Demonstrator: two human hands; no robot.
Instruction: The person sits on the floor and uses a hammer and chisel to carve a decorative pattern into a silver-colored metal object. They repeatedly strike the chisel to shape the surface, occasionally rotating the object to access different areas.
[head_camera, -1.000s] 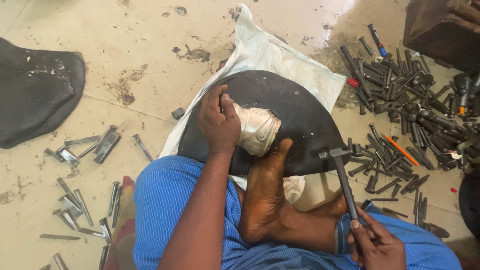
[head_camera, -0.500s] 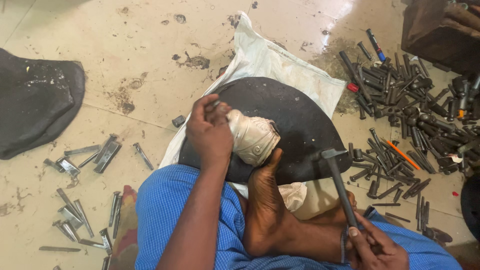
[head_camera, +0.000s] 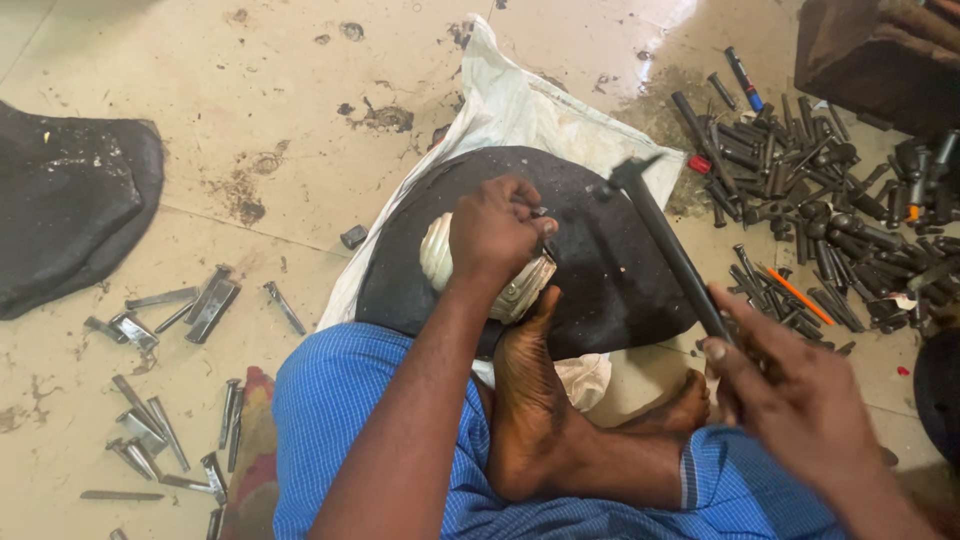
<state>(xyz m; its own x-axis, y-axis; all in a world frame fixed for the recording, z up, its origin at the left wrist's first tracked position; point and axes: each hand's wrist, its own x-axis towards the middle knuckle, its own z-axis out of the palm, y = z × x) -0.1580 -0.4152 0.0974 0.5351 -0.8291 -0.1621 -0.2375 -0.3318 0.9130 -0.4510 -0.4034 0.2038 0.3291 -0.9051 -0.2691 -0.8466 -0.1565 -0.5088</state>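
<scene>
My left hand grips a small metal punch and rests on a pale, rounded metal piece lying on a black dome-shaped pad. My bare foot presses against the piece from below. My right hand holds the handle of a dark hammer, raised with its head above the pad's far right part. The punch tip is mostly hidden by my fingers.
A white sack lies under the pad. A heap of dark punches and chisels covers the floor at right. Loose metal tools lie at lower left. A black slab sits far left, a wooden block top right.
The hammer has swung up from low beside my leg to above the pad. My left hand shifted over the metal piece and covers more of it.
</scene>
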